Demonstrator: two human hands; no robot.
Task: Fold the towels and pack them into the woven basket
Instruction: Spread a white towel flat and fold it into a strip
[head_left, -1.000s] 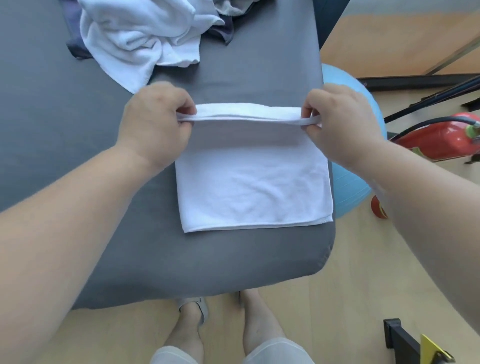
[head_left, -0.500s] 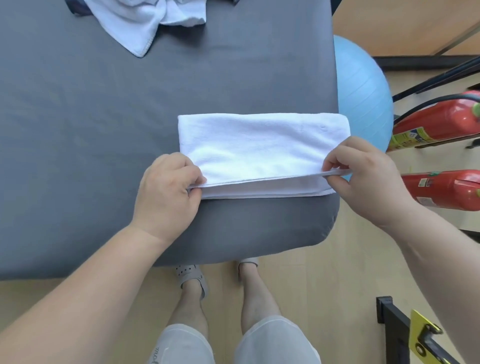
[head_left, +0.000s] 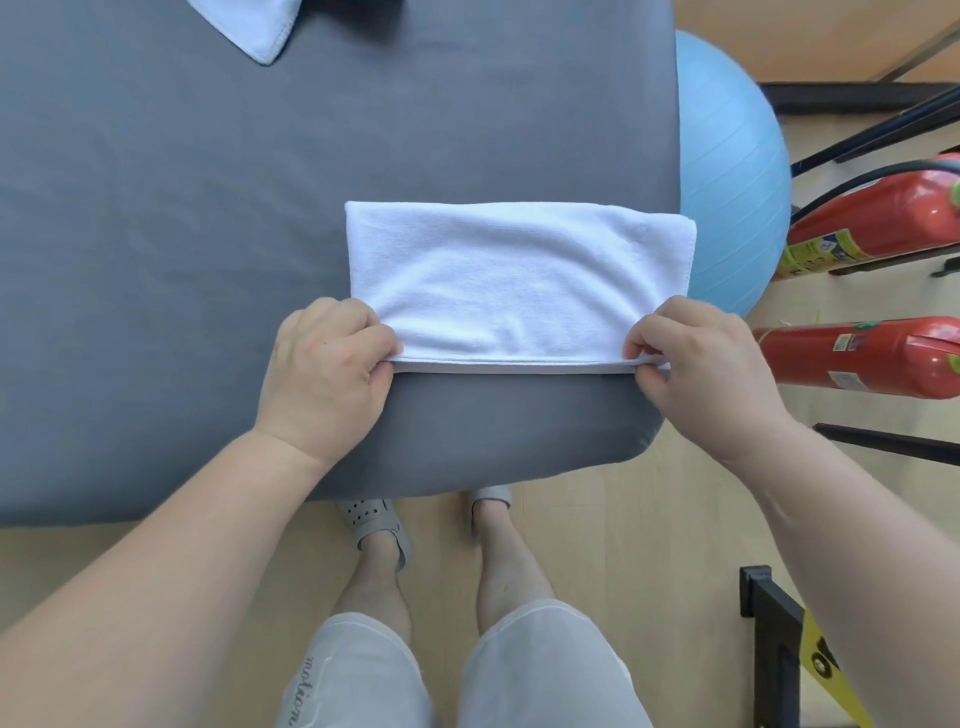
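a grey padded table (head_left: 156, 208) fills most of the view, its rounded near corner standing over a pale wood floor (head_left: 597, 519). a blue exercise ball (head_left: 737, 171) sits past the table's right edge, partly hidden behind it.

the folded white towel (head_left: 509, 275) lies flat on the table, close to the near edge and hard against the right one. it is doubled into a wide band (the fold runs along the far side, the hemmed edges meet along the near side). its right end reaches just over the table's edge in front of the ball.

two red fire extinguishers show at the right, one (head_left: 872, 218) beside the ball and one (head_left: 857, 358) nearer, just beyond the right hand (head_left: 711, 364).

the left hand (head_left: 327, 374) pinches the towel's near left corner, thumb and curled fingers closed on the stacked edges. the right hand pinches the near right corner, thumb and forefinger closed on the hem.

a corner of another white towel (head_left: 254, 31) pokes in at the top of the view, well apart from the folded one. under the table's near edge is a grey perforated shoe (head_left: 376, 525).
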